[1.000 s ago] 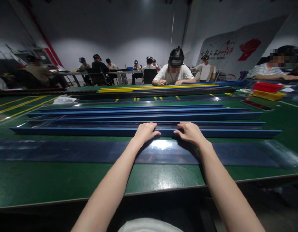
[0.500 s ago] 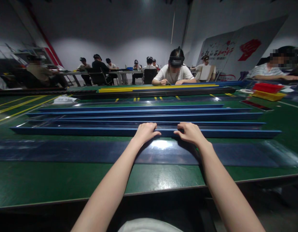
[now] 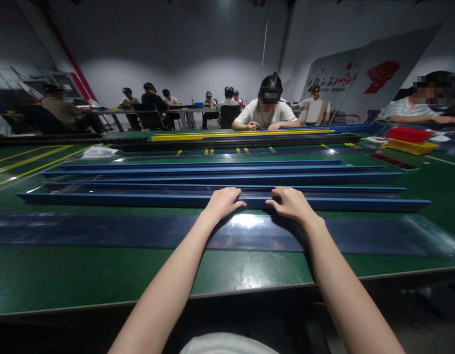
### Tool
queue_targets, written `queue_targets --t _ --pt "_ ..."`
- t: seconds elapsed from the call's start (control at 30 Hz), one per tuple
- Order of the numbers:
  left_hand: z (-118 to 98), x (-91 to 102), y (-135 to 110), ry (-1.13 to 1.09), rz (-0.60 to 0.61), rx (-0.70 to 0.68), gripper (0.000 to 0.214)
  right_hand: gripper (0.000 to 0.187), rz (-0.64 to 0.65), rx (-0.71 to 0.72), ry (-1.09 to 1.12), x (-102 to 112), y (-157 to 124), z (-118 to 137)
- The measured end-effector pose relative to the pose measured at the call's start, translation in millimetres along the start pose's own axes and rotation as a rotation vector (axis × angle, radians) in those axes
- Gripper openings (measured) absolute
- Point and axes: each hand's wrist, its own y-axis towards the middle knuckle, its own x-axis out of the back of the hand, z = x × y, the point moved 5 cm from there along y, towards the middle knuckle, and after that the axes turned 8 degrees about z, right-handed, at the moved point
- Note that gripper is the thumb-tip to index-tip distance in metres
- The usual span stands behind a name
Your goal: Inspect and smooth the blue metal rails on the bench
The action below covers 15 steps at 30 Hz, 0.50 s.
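A long blue plastic strip [image 3: 120, 199] with a raised edge lies crosswise in front of me. My left hand [image 3: 223, 202] grips its near edge left of the middle, fingers curled over the top and thumb on the near side. To the right, a short gap away, my right hand [image 3: 290, 202] holds the same edge in a like pinch. The fingertips of both hands are hidden behind the edge. Under my wrists, a flat, clear bluish plastic sheet [image 3: 113, 231] lies along the green table [image 3: 83, 275].
More blue strips [image 3: 213, 169] lie parallel beyond my hands. Farther back are yellow strips [image 3: 242, 133] and a dark strip [image 3: 235, 142]. A red tray [image 3: 410, 134], a yellow tray [image 3: 412, 145] and a phone-like dark slab [image 3: 391, 161] are at right. A person [image 3: 266, 110] sits opposite.
My two hands and the blue strip stay practically in place. Across the table, the person's hand has shifted slightly.
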Motion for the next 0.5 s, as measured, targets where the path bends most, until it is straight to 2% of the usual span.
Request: queue_targets --t 0.33,0.5 --pt "-0.5 -1.2 -0.7 -0.025 0.016 0.001 0.025 0.029 0.014 0.054 -0.026 -3.5 1.1 6.2" --pt "-1.0 -1.3 -0.6 0.002 0.011 0.0 0.025 0.027 -0.029 0.121 -0.046 -7.3 3.2 18.4"
